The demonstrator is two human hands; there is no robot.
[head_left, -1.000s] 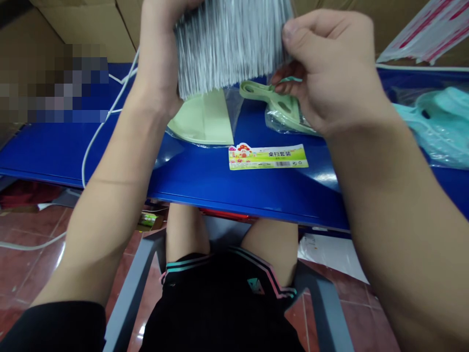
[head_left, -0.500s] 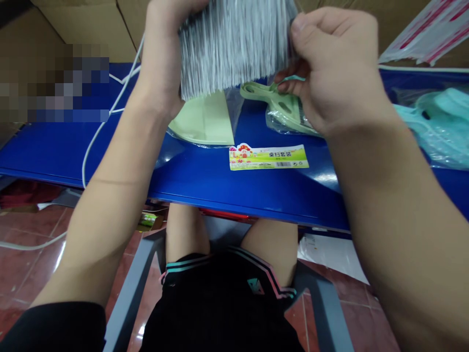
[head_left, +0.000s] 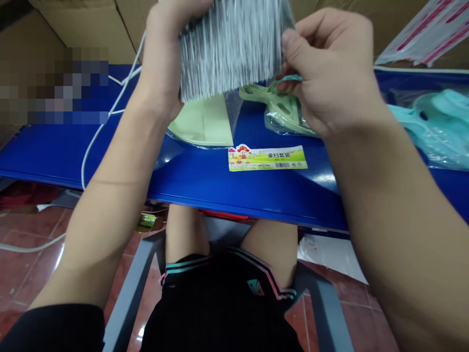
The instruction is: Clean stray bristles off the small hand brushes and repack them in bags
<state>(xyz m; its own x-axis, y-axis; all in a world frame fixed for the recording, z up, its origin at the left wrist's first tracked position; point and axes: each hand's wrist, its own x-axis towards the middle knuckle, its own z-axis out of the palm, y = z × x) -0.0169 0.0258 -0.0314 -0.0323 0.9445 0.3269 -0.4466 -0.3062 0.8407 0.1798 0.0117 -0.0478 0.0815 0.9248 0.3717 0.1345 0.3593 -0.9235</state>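
A hand brush with grey bristles (head_left: 234, 51) is held up over the blue table, bristles pointing down; its top is cut off by the frame edge. My left hand (head_left: 174, 44) is closed round its left side. At the brush's right edge, my right hand (head_left: 326, 68) pinches the bristle ends between thumb and fingers. Beneath lies a pale green dustpan (head_left: 205, 122) in clear plastic. A green brush (head_left: 282, 105), also in plastic, lies below my right hand, which partly hides it. A printed label card (head_left: 267, 158) is near the table's front edge.
Turquoise items in plastic bags (head_left: 436, 124) lie on the right of the blue table (head_left: 234, 190). A white cable (head_left: 98, 124) hangs over the left side. Cardboard boxes (head_left: 84, 29) stand behind, with a red-and-white plastic bag (head_left: 421, 34) at the back right.
My right thumb and fingers have shifted slightly left along the bristles' right edge. My left hand still holds the brush in nearly the same place.
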